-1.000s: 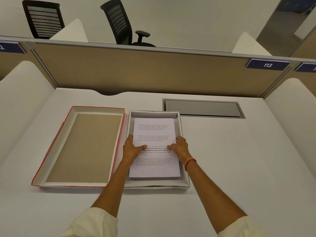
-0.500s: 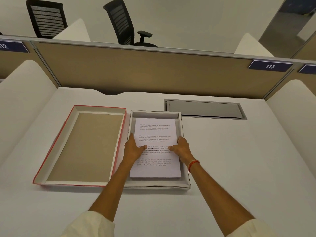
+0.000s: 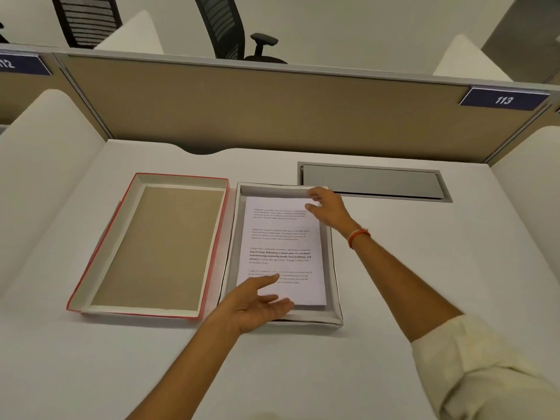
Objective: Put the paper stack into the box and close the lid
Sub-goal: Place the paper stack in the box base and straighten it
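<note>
Paper stack (image 3: 283,253) already lying flat inside the box (image 3: 332,268), at about 12 o'clock on the desk (image 3: 424,268), printed side up, with a narrow gap to the walls on each side. Left hand (image 3: 257,304) at the 6 o'clock end of the sheets, palm turned up, fingers spread and loose, pinching nothing; probably placed there to square the near edge, though contact with the paper hard to confirm. Right hand (image 3: 325,207) at the 1 o'clock corner of the box, fingers slightly curled and apart, resting at the far corner of the stack beside the wall, likely to push the sheets down and straight; no real grasp visible. Lid (image 3: 157,247) just beside the box at 10 o'clock, lying upside down with its brown inside showing and red edge around, well within reach for the closing step. Judged from this: first part of the task done, lid not yet taken. Next, probably lifting the lid with both hands, turning it over, and lowering it evenly so the walls do not catch.
</note>
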Demonstrator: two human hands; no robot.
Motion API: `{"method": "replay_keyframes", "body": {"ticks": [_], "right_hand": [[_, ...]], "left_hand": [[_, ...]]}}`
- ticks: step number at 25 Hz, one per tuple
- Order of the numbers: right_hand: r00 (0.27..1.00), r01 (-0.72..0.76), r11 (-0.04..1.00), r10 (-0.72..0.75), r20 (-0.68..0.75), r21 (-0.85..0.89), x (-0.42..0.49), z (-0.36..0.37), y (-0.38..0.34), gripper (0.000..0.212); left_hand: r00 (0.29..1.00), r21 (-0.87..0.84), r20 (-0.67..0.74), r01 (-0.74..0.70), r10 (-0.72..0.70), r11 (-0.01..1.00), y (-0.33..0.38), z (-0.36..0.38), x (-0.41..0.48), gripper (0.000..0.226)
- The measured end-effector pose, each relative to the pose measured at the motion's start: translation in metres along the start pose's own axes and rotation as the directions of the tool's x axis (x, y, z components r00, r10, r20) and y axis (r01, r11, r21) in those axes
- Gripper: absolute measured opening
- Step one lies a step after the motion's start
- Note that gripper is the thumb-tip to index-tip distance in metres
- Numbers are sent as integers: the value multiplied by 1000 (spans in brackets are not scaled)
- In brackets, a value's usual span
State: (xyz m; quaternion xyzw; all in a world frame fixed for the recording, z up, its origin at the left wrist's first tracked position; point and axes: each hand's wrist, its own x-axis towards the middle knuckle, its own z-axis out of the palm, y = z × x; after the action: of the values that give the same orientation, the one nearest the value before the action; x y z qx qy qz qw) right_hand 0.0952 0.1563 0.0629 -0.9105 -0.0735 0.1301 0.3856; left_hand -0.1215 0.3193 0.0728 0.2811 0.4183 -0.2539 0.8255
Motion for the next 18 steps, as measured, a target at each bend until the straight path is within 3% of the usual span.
{"method": "replay_keyframes", "body": {"ticks": [4,9,18], "right_hand": [[988,97,987,-80,135,-127,26,7,-15,43],[965,176,949,-114,237,-263,57,20,-30,31],[917,189,927,-48,396,-325,84,34,-20,37]], "left_hand": [[998,-155,58,19,-10,988,-14,0,4,37],[999,-171,0,35,-35,985,-10,3,19,27],[992,-131,-59,101,-110,986,-10,-11,47,41]]}}
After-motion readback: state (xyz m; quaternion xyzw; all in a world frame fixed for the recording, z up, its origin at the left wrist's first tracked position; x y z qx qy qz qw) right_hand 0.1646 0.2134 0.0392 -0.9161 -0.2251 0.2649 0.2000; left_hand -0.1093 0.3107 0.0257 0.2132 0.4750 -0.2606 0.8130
